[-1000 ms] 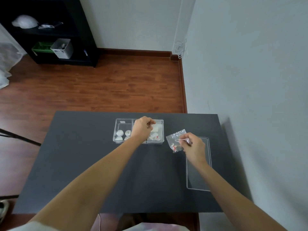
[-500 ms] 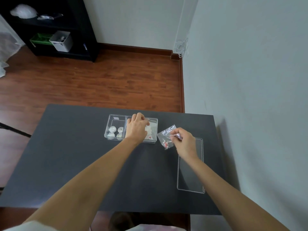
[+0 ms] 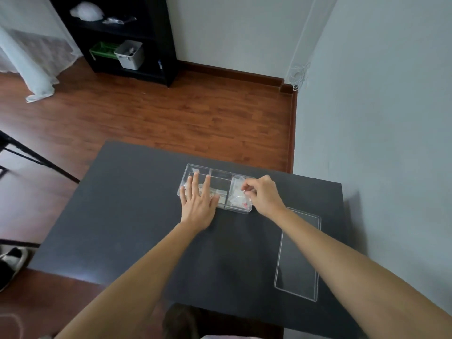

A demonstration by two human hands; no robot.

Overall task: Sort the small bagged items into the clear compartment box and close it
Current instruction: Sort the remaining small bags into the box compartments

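The clear compartment box [image 3: 221, 173] lies open on the black table [image 3: 137, 216], near its far edge. My left hand [image 3: 198, 201] rests flat with spread fingers over the box's left part, hiding the white round items there. My right hand [image 3: 263, 194] is at the box's right compartment, fingers pinched on a small clear bag [image 3: 241, 195] with red and white bits that lies in that compartment among other bags. The clear lid [image 3: 297, 255] lies flat on the table to the right, apart from the box.
A grey wall runs close along the table's right side. Beyond the table is wooden floor and a black shelf [image 3: 122, 37] with a white bin. A black stand leg [image 3: 36, 160] and a shoe [image 3: 11, 263] lie off the table's left edge.
My right hand has carried the small bag left from beside the box into its right compartment. My left hand has shifted left and flattened over the box.
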